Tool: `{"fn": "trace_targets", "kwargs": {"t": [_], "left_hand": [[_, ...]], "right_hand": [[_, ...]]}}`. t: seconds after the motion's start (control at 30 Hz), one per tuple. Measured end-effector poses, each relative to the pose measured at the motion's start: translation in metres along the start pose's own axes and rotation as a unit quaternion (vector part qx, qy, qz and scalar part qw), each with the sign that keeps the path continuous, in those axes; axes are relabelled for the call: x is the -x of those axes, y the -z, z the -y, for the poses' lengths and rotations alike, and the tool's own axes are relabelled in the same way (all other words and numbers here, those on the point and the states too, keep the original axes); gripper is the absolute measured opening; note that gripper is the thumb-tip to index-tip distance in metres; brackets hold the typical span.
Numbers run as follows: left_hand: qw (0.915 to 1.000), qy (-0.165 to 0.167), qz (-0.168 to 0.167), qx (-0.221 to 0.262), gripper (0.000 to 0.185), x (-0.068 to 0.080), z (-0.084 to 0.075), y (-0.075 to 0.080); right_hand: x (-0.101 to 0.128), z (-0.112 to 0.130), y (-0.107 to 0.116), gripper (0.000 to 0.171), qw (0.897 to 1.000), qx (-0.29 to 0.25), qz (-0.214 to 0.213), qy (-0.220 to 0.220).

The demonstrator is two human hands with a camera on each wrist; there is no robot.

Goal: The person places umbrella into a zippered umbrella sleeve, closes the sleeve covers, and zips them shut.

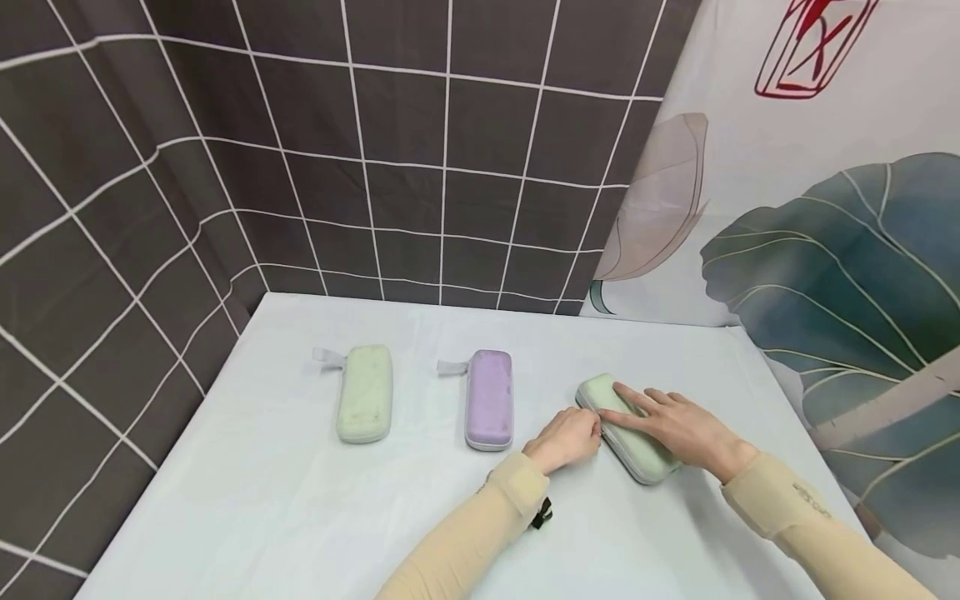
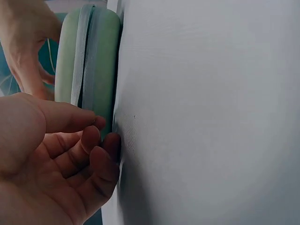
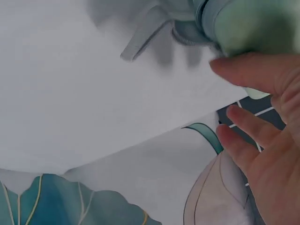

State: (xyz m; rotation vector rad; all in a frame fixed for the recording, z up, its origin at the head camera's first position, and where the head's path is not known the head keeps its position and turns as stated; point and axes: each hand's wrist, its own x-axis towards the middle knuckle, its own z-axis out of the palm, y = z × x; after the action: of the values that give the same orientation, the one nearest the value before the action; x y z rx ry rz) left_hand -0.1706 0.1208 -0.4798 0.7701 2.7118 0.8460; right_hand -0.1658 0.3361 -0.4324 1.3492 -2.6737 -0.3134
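Observation:
A pale green zippered glasses case (image 1: 637, 450) lies slanted on the right of the white table. At its left edge my left hand (image 1: 566, 437) has its fingers curled. In the left wrist view the thumb and index finger pinch at the zipper (image 2: 79, 89), where a dark slit shows between the grey tapes. The zipper pull itself is hidden by the fingertips. My right hand (image 1: 678, 429) rests on the case with extended fingers, two of them spread across its lid. A grey fabric tab (image 3: 145, 35) sticks out from the case in the right wrist view.
A purple case (image 1: 491, 400) lies left of my left hand, and another pale green case (image 1: 365, 393) farther left, both with grey tabs. Dark gridded cloth (image 1: 397, 200) hangs behind and to the left. A leaf-patterned cloth (image 1: 840, 250) hangs on the right.

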Motion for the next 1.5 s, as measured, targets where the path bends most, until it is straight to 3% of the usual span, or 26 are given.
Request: {"fn": "trace_targets", "kwargs": {"t": [0.17,0.4,0.73,1.0,1.5], "left_hand": [[0.9999,0.009,-0.001,-0.004,0.018,0.0,0.003,0.003],[0.9998,-0.004,-0.012,-0.015,0.018,0.0,0.006,0.006],[0.9998,-0.013,-0.012,-0.004,0.023,0.005,0.007,0.006],[0.9999,-0.01,-0.007,0.003,0.024,0.004,0.008,0.004],[0.9996,-0.018,-0.017,-0.01,0.025,0.001,0.012,0.005]], "right_hand": [[-0.008,-0.004,-0.001,0.09,1.0,0.015,0.012,0.015],[-0.012,-0.008,-0.004,0.097,0.998,-0.054,0.023,-0.002],[-0.013,-0.011,-0.011,0.103,0.995,-0.1,0.008,-0.002],[-0.011,-0.014,-0.014,0.102,0.985,-0.164,0.021,-0.047],[-0.018,-0.014,-0.023,0.103,0.988,-0.144,-0.001,-0.053]]}}
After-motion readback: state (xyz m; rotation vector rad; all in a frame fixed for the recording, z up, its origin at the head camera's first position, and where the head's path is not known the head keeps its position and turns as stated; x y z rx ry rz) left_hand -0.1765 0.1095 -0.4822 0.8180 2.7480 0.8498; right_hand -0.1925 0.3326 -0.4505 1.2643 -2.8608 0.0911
